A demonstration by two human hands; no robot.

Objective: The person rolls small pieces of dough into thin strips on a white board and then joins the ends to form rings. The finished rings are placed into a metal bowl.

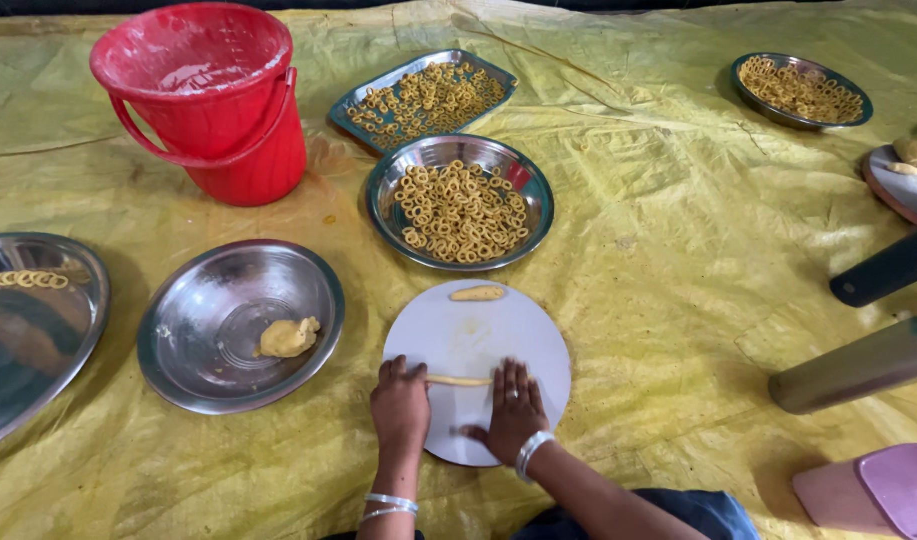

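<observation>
Both hands lie palm down, side by side, on a round white plastic rolling board (475, 345) that rests on a wrinkled yellow plastic sheet (668, 250). The left hand (399, 402) sits at the board's near left edge with its fingers curled forward, and the right hand (514, 410) lies just beside it with fingers spread flat. Neither hand grips anything; both press flat onto a thin rolled strip of yellow dough (458, 381) that runs crosswise between them, its ends hidden under the fingers. Bangles circle both wrists.

On the far edge of the board lies a short, thicker piece of dough (477, 293), well apart from the hands. Just beyond the board stands a round steel bowl filled with small yellow dough rings (459, 202), and beyond that a rectangular steel tray of the same rings (423, 99). Left of the board is a wide steel bowl (240, 325) holding a lump of yellow dough (288, 337). Further left, a large steel plate (33, 330) carries a row of rings. Far left beyond the board stands a red plastic bucket (206, 100) with a handle. To the far right beyond the board sits another round steel plate of rings (801, 91). At the near right of the board is a pink lidded plastic box (873, 490), with no label visible.
</observation>
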